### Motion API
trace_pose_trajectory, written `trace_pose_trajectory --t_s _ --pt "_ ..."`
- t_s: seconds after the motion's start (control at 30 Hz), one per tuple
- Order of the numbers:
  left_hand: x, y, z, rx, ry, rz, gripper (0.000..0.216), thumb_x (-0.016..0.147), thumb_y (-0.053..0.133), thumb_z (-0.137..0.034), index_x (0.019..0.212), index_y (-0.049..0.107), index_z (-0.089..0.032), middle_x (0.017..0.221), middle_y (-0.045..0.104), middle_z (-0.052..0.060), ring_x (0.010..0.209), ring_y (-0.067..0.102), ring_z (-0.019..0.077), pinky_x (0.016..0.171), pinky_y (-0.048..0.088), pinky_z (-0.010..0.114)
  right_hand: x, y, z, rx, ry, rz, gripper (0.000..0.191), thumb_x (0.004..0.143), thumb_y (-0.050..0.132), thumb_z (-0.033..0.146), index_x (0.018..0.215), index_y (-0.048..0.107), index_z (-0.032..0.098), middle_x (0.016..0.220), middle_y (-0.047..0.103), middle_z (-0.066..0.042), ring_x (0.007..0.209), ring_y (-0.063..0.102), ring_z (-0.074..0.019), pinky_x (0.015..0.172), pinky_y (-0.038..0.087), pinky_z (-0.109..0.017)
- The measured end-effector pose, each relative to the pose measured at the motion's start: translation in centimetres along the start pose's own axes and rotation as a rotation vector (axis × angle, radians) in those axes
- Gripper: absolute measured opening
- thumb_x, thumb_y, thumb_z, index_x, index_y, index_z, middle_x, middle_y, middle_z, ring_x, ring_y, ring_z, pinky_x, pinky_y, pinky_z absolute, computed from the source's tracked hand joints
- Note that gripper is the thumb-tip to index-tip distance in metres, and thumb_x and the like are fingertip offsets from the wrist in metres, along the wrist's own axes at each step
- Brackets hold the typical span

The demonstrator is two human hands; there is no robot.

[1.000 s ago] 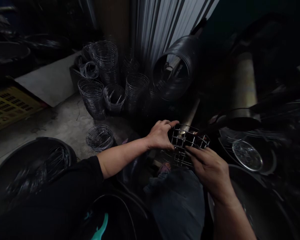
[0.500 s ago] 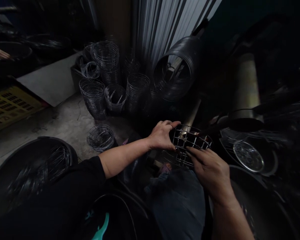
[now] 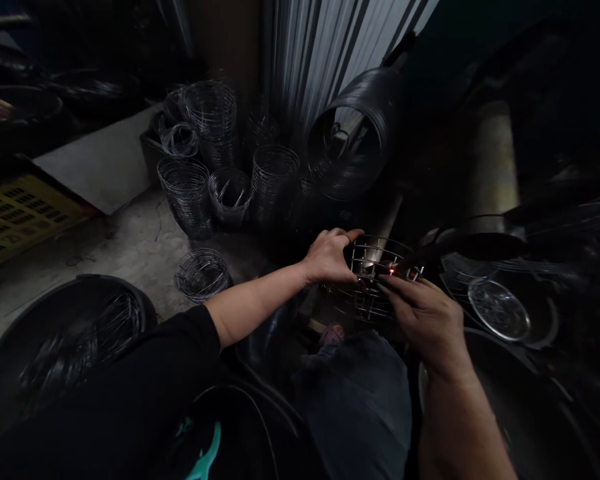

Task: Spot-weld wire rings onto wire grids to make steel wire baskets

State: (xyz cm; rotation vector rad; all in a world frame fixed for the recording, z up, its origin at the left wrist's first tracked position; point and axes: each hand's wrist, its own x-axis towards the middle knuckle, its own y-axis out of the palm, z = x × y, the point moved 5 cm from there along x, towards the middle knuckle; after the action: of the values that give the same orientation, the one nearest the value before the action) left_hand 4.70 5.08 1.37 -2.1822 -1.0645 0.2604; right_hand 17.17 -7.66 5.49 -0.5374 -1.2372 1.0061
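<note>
A round wire cage [image 3: 377, 257] of thin metal bars sits just in front of me, under a dark machine arm [image 3: 460, 248]. My left hand [image 3: 330, 257] is wrapped round the cage's left rim. My right hand [image 3: 425, 319] holds its near right side, fingers pressed on the bars. A small orange spark [image 3: 392, 270] glows on the cage's rim beside the tip of the machine arm, between my two hands.
Stacks of wire rings [image 3: 215, 167] stand on the concrete floor beyond. One wire basket [image 3: 201, 273] sits alone nearer. A large wire coil [image 3: 353, 137] leans at the back. Dark tubs lie at the left [image 3: 65, 333] and right [image 3: 500, 313]. A yellow crate [image 3: 20, 213] is far left.
Both hands and the cage have shifted slightly up and away from me. An orange spark has appeared on the cage's rim.
</note>
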Motion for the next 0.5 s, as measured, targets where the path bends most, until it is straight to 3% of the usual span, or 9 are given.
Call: trace_pose_trajectory --t_s 0.17,0.3,0.37,0.47,0.5 --pt "1.0 -0.2 0.0 0.007 -0.052 -0.035 0.109 0.041 0.084 -0.049 0.139 0.045 -0.021 0.125 0.054 0.01 0.113 0.05 0.0287 0.098 0.045 0.037 -2.0 -1.3 -0.5 0.195 0.294 -0.158 0.032 0.087 0.061 0.033 0.117 0.067 0.023 0.098 0.072 -0.006 0.083 0.068 -0.0191 0.078 0.053 -0.033" --pt "2.2 -0.2 0.7 -0.016 -0.073 -0.035 0.112 0.04 0.084 -0.053 0.139 0.044 -0.021 0.125 0.054 0.011 0.116 0.05 0.031 0.1 0.044 0.04 -3.8 -1.2 -0.2 0.453 0.49 -0.279 0.032 0.08 0.07 0.032 0.111 0.07 0.021 0.093 0.072 -0.005 0.074 0.068 -0.0182 0.074 0.056 -0.034" --pt "2.1 0.1 1.7 -0.068 -0.04 -0.025 0.121 0.038 0.084 -0.056 0.144 0.036 -0.02 0.137 0.045 0.014 0.127 0.042 0.035 0.107 0.038 0.045 -5.0 -0.8 -0.4 0.542 0.594 -0.264 0.032 0.078 0.073 0.032 0.108 0.071 0.02 0.089 0.072 -0.005 0.07 0.068 -0.0181 0.071 0.057 -0.034" --pt "0.8 1.5 4.2 -0.25 -0.003 -0.022 0.14 0.032 0.088 -0.052 0.149 0.019 -0.018 0.153 0.023 0.018 0.141 0.022 0.0383 0.114 0.027 0.052 -7.2 -0.5 -1.3 0.537 0.69 -0.194 0.032 0.079 0.071 0.035 0.108 0.071 0.021 0.09 0.073 -0.006 0.076 0.069 -0.0197 0.08 0.057 -0.037" --pt "0.2 2.2 5.1 -0.342 -0.006 -0.022 0.141 0.031 0.089 -0.048 0.149 0.017 -0.018 0.152 0.024 0.019 0.141 0.023 0.0378 0.113 0.029 0.054 -7.9 -0.5 -1.6 0.515 0.699 -0.167 0.032 0.079 0.071 0.036 0.107 0.071 0.021 0.093 0.073 -0.006 0.08 0.07 -0.0206 0.083 0.056 -0.038"
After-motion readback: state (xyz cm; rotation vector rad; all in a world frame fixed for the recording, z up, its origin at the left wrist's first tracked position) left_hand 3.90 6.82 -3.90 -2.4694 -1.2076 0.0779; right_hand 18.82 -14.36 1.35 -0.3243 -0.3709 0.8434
